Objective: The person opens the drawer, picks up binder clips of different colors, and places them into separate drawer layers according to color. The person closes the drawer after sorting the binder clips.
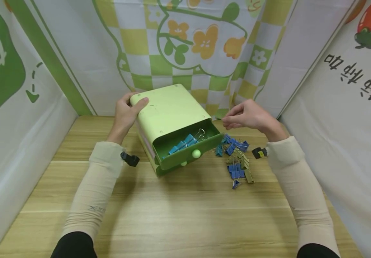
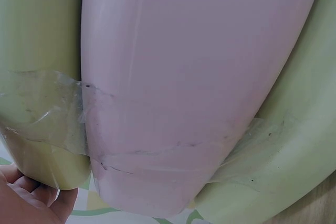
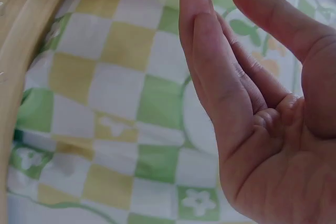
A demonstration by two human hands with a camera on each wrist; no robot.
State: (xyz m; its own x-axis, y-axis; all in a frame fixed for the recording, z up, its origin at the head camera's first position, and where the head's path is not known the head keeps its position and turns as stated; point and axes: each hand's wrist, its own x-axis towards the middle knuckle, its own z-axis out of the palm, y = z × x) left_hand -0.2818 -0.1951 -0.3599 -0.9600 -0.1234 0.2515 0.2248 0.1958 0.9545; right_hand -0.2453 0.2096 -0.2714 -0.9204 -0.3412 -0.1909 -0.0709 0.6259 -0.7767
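Observation:
A light-green mini drawer box (image 1: 172,111) sits turned at an angle on the table, its dark-green upper drawer (image 1: 180,154) pulled out. Several light-blue binder clips (image 1: 185,142) lie inside that drawer. My left hand (image 1: 125,114) grips the box's back left corner, thumb on the top face. In the left wrist view its fingers curl round the end of a green layer, beside a pink section (image 2: 163,93) crossed by clear tape. The right hand (image 1: 249,116) hovers just right of the drawer, thumb and fingertips apart with nothing between them (image 3: 262,98).
Right of the box, a loose pile of blue clips (image 1: 236,171) and olive-gold binder clips (image 1: 245,163) lies on the wooden table (image 1: 172,218). A checked, flowered curtain (image 1: 140,43) hangs close behind the box. Printed white walls stand at both sides.

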